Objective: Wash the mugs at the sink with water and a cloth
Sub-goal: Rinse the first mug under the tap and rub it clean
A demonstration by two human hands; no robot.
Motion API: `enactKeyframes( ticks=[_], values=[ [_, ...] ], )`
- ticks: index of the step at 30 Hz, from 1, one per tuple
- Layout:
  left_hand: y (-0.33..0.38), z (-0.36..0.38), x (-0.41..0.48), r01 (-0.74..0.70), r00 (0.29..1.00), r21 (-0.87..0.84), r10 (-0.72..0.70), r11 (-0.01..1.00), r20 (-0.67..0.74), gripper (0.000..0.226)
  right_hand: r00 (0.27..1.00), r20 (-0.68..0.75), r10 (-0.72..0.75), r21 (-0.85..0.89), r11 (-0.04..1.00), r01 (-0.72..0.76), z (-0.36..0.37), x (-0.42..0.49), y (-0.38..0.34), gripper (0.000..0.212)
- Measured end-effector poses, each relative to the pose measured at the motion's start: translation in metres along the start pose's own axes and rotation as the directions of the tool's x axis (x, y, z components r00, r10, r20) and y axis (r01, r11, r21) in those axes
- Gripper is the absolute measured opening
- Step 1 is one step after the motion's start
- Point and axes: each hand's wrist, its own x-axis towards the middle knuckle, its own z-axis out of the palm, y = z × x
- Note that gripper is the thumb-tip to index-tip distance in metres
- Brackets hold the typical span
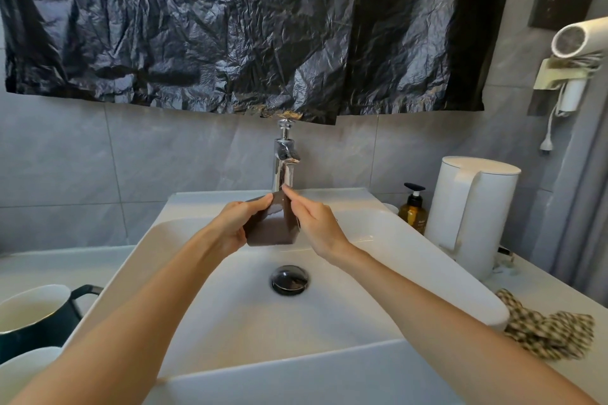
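Note:
Over the white sink (427,260), under the chrome tap (285,161), I hold a brown square mug (271,228). My left hand (238,223) grips its left side, fingers curled over the rim. My right hand (314,223) pinches the mug's right edge near the rim. A dark green mug (36,316) with a pale inside stands on the counter at the left, and the rim of a white mug (23,371) shows below it. A checked cloth (549,329) lies bunched on the counter to the right of the sink. No water stream is visible.
A black drain plug (289,279) sits in the basin's middle. An amber soap bottle (413,209) and a white kettle (473,214) stand at the right back. A hair dryer (579,38) hangs on the right wall. Black plastic sheeting (246,26) covers the wall above.

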Motion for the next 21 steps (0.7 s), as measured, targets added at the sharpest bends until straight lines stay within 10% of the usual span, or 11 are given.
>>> enactKeyframes(
  ticks=[9,21],
  values=[
    [0.002,0.000,0.001,0.043,0.998,-0.036,-0.044,0.998,-0.037,0.032,0.985,0.050,-0.164,-0.145,0.975,0.170,-0.004,-0.009,0.002,0.041],
    [0.005,0.005,-0.007,0.031,0.999,-0.220,-0.026,0.975,0.027,0.017,0.937,0.000,0.348,0.355,0.876,-0.326,0.015,0.020,0.028,0.037]
  ],
)
